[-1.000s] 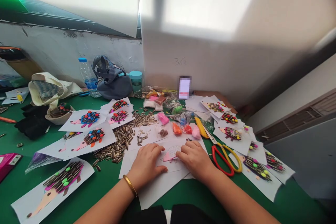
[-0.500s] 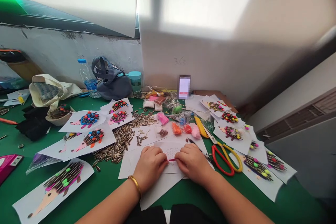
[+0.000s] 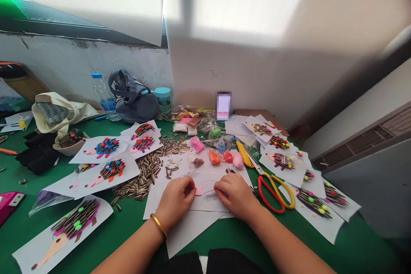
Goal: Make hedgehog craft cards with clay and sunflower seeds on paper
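Where fingers (image 3: 218, 187) press, pink clay (image 3: 199, 190) half-hidden

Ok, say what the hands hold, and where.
Apparently a thin pink clay strip, pinched at its end by the right hand; too small to be sure.

Soft bright light falls in pale patches on the white wall (image 3: 240, 4), with wide-lens bending toward the edges
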`<state>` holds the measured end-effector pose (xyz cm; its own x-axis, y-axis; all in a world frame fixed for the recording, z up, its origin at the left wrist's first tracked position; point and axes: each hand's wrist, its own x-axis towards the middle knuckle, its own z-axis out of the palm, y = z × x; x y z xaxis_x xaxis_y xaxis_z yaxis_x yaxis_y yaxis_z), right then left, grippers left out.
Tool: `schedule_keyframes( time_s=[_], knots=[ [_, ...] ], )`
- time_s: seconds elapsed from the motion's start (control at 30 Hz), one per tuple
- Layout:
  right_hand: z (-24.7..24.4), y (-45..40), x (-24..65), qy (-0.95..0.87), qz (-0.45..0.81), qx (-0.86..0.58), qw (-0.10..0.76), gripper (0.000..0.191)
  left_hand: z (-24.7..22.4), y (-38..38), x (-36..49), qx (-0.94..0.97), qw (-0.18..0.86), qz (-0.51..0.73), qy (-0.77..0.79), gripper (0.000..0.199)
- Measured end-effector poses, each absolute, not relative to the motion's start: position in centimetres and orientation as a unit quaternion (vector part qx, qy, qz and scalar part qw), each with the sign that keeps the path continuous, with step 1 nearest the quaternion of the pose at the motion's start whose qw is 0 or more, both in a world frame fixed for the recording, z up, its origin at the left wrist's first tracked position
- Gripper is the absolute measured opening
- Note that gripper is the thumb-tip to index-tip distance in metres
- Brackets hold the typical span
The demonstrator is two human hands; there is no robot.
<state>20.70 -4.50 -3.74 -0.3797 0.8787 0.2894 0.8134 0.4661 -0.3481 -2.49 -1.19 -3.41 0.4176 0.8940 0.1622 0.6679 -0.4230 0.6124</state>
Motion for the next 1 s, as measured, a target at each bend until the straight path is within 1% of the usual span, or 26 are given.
schedule_keyframes(
  time_s=[0.07, 0.13, 0.33, 0.47, 0.63, 0.8, 1.0],
  knots=[
    [-3.6, -4.6, 20.6, -0.837, 0.065, -0.496, 0.222, 0.011, -3.6, -1.0, -2.7, 0.825, 0.209, 0.251, 0.461, 0.02],
    [-3.5, -4.7, 20.4, -0.841, 0.053, -0.491, 0.221, 0.011, -3.8, -0.9, -2.9, 0.843, 0.193, 0.248, 0.436, 0.025],
    [-3.7, -5.1, 19.4, -0.852, 0.05, -0.478, 0.207, 0.012, -3.4, -0.5, -3.6, 0.861, 0.202, 0.208, 0.418, 0.019],
    [-4.2, -5.2, 18.7, -0.845, 0.044, -0.494, 0.198, 0.009, -3.6, -0.2, -4.0, 0.862, 0.219, 0.199, 0.411, 0.027],
    [-4.0, -5.1, 18.4, -0.834, 0.085, -0.504, 0.207, 0.007, -3.7, 0.2, -4.4, 0.849, 0.236, 0.214, 0.422, 0.025],
    [-3.8, -5.0, 18.5, -0.826, 0.123, -0.508, 0.21, 0.008, -3.3, 0.4, -4.7, 0.841, 0.219, 0.191, 0.457, 0.015],
    [-4.0, -4.8, 18.5, -0.819, 0.139, -0.512, 0.218, 0.009, -3.1, 0.3, -4.6, 0.85, 0.211, 0.203, 0.437, 0.015]
  ],
)
